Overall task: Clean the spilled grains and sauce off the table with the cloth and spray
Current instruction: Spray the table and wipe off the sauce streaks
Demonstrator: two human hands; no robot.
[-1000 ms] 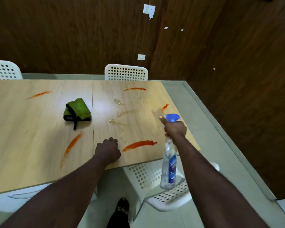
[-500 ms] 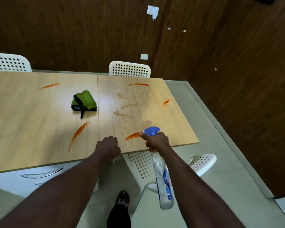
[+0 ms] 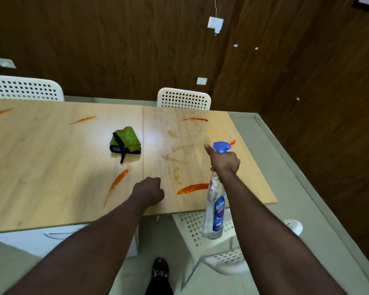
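My right hand (image 3: 223, 161) grips the neck of a clear spray bottle (image 3: 214, 211) with a blue trigger head, held above the table's right part with the nozzle pointing away from me. My left hand (image 3: 148, 191) rests on the wooden table (image 3: 51, 177) near its front edge, fingers curled into a fist, holding nothing. A folded green cloth (image 3: 125, 140) with black trim lies at the table's middle, apart from both hands. Several orange sauce streaks mark the wood, one (image 3: 192, 188) between my hands and one (image 3: 116, 183) left of my fist. Wet smears (image 3: 176, 154) sit in front of the nozzle.
Two white perforated chairs (image 3: 183, 99) (image 3: 24, 88) stand behind the table against a dark wood wall. Another white chair (image 3: 219, 237) is tucked under the near right corner. My foot (image 3: 160, 271) is on the pale floor below.
My right hand has carried the spray bottle away from the near sauce streak, further over the table toward the wet smears. My left fist has stayed where it was.
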